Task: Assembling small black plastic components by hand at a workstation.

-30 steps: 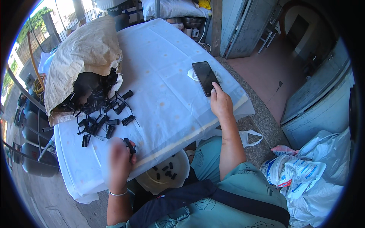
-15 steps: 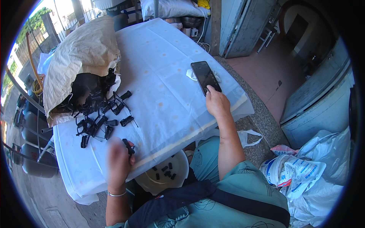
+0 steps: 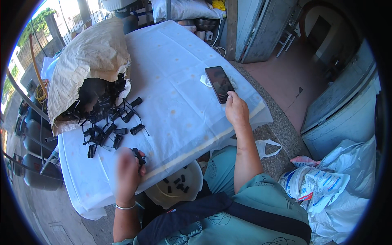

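Note:
My left hand (image 3: pixel 129 173), partly blurred, is closed around a black plastic part (image 3: pixel 140 158) above the near edge of the table. My right hand (image 3: pixel 237 108) is closed at the lower right corner of a black smartphone (image 3: pixel 219 83); its thumb touches that corner and the other fingers are mostly hidden. A picture shows on the phone's screen. Under the phone lies a small white object (image 3: pixel 205 80). Left of centre, a pile of similar black plastic parts (image 3: pixel 107 122) spills from a beige woven sack (image 3: pixel 92 53) onto the white tablecloth (image 3: pixel 175 110).
Below the table edge, at my lap, stands a pale round tub (image 3: pixel 157 195) with several small black pieces. Plastic bags and a white bucket (image 3: pixel 290 183) are at the right. Dark jerrycans (image 3: pixel 41 173) line the left. Beyond the table's right side is a blue door (image 3: pixel 261 30).
My right hand has shifted slightly right along the phone's corner, and the screen has turned from dark to a picture. The black part in my left hand has turned slightly.

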A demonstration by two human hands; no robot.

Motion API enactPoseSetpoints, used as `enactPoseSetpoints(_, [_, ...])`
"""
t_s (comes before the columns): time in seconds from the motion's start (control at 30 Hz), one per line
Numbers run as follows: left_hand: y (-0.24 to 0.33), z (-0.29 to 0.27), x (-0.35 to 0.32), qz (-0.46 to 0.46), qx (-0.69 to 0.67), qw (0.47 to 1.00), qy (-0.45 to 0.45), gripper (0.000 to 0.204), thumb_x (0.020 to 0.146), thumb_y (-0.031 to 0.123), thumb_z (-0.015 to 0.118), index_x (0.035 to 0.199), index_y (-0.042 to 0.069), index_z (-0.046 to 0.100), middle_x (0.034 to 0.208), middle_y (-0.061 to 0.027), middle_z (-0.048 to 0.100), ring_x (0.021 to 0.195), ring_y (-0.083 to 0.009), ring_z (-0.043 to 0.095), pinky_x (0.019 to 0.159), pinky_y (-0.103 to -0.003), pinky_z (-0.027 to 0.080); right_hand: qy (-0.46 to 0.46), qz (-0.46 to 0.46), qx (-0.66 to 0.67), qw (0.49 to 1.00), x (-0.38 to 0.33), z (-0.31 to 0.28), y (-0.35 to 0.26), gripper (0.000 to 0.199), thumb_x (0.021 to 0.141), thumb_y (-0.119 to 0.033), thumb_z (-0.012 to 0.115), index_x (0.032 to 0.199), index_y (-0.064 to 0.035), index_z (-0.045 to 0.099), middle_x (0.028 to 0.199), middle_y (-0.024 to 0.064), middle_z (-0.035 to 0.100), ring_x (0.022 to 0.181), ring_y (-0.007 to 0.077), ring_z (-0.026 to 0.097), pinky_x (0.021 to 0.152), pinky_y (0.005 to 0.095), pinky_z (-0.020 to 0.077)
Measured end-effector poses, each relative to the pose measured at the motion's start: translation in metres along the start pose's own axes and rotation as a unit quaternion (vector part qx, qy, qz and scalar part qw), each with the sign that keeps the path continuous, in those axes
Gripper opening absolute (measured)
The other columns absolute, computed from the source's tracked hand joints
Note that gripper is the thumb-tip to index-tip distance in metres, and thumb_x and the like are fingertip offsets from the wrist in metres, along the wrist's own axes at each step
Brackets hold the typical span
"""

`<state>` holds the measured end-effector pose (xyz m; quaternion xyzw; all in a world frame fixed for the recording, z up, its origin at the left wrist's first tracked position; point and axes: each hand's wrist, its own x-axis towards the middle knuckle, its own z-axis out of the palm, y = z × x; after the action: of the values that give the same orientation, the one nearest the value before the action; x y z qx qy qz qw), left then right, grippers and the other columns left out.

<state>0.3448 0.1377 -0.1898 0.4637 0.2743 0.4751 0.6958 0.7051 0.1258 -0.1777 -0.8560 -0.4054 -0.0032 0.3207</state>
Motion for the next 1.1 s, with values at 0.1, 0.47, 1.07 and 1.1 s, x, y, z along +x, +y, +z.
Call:
enactPoseSetpoints(0.1, [-0.002,0.0,0.001,-0.002,0.002,1.0,0.001,0.02,0.089,0.009,0.054,0.107,0.01,0.046,0.095,-0.01,0.057,0.057,-0.0092,0.046,0.048,-0.019,0.041,0.013,-0.017,0.017,1.0,0.0,0.001,0.005,0.031,0.09,-0.023,0.041,0.112,-0.0073,0.057,0.101,0.019,0.062,0.096,0.0354,0.058,0.084,0.0414,0.045])
enactPoseSetpoints(0.47, [-0.001,0.001,0.0,-0.006,0.001,1.0,-0.002,0.02,0.089,0.01,0.054,0.107,0.01,0.045,0.095,-0.0101,0.057,0.057,-0.0092,0.047,0.048,-0.019,0.041,-0.097,-0.01,-0.089,0.991,0.0,-0.006,-0.007,0.036,0.09,-0.023,0.039,0.121,-0.012,0.052,0.105,0.0183,0.061,0.097,0.0352,0.058,0.085,0.0425,0.0446])
enactPoseSetpoints(1.07, [-0.001,0.001,0.0,0.002,-0.004,1.0,-0.006,0.021,0.089,0.009,0.053,0.108,0.01,0.045,0.096,-0.0101,0.056,0.058,-0.0095,0.047,0.048,-0.018,0.041,-0.064,-0.008,-0.047,0.997,-0.007,-0.008,-0.004,0.036,0.089,-0.018,0.039,0.122,-0.0103,0.052,0.105,0.0206,0.061,0.097,0.0363,0.057,0.086,0.0427,0.0438])
enactPoseSetpoints(1.1, [0.0,0.002,0.0,0.004,-0.007,1.0,-0.002,0.018,0.089,0.008,0.054,0.105,0.009,0.046,0.096,-0.0097,0.057,0.058,-0.0098,0.049,0.05,-0.019,0.041,-0.064,-0.007,-0.047,0.997,-0.007,-0.008,-0.002,0.036,0.089,-0.018,0.039,0.122,-0.0103,0.052,0.105,0.0206,0.061,0.097,0.0363,0.057,0.086,0.0427,0.0438])
